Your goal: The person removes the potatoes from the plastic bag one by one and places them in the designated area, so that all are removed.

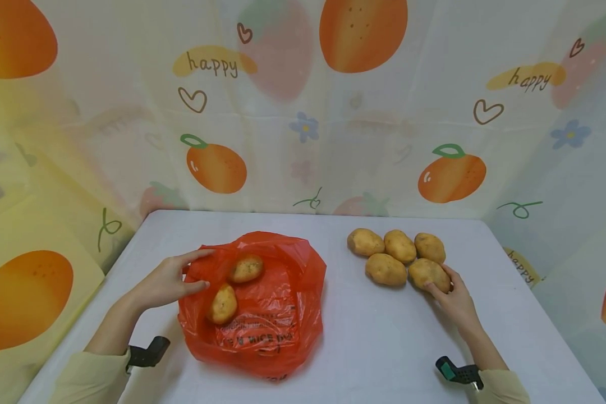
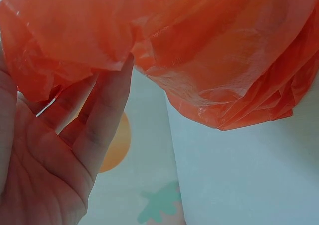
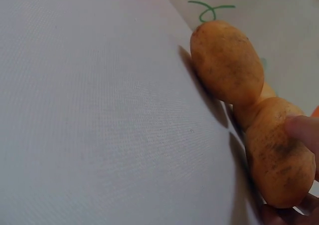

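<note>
A red plastic bag [image 1: 308, 303] lies spread on the table with its mouth facing up. Two potatoes, one toward the back [image 1: 247, 269] and one at the left [image 1: 224, 306], rest in it. My left hand [image 1: 169, 283] touches the bag's left rim with fingers spread and fairly straight; in the left wrist view the plastic [image 2: 199, 45] covers some fingertips. On the right, my right hand [image 1: 458, 306] grips a potato [image 1: 425, 274] between thumb and fingers, at the front right of a group of several. The right wrist view shows the thumb pressed on this potato [image 3: 279, 155].
Beside the gripped potato lies another front potato [image 1: 386, 270]. Behind them stand a left potato [image 1: 366, 242], a middle one [image 1: 400, 247] and a right one [image 1: 430, 247]. The white table [image 1: 358, 348] ends at a fruit-printed curtain [image 1: 333, 146].
</note>
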The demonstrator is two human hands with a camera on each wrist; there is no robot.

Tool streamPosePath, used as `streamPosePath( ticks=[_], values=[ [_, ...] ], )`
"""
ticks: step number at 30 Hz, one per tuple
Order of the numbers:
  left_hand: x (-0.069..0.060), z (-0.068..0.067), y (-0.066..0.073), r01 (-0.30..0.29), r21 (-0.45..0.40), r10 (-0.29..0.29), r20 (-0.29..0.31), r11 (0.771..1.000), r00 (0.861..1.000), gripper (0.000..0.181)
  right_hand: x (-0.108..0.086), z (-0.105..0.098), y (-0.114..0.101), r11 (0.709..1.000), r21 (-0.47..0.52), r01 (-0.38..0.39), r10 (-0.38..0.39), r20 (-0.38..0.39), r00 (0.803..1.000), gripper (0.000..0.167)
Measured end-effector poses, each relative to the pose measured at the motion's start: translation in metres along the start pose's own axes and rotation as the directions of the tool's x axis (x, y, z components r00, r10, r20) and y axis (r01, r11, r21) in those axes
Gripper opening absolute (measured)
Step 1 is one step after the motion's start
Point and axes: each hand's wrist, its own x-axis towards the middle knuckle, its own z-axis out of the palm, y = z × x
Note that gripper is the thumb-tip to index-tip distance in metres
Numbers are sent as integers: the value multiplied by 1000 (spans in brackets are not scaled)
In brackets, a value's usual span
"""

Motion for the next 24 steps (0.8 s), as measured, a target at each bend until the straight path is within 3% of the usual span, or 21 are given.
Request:
streamPosePath(
  ticks=[14, 18, 24],
  values=[
    [0, 0, -1, 54, -25, -53, 23, 998, 998, 59, 2, 0, -2, 999, -45, -4, 4, 2, 1000, 85],
    [0, 0, -1, 50, -27, -49, 19, 998, 999, 59, 3, -1, -2, 998, -47, 31, -31, -4, 999, 82],
    [0, -1, 0, 39, -32, -38, 20, 999, 999, 59, 5, 0, -2, 998, -62, 23, -23, -1, 1000, 82]
  ],
)
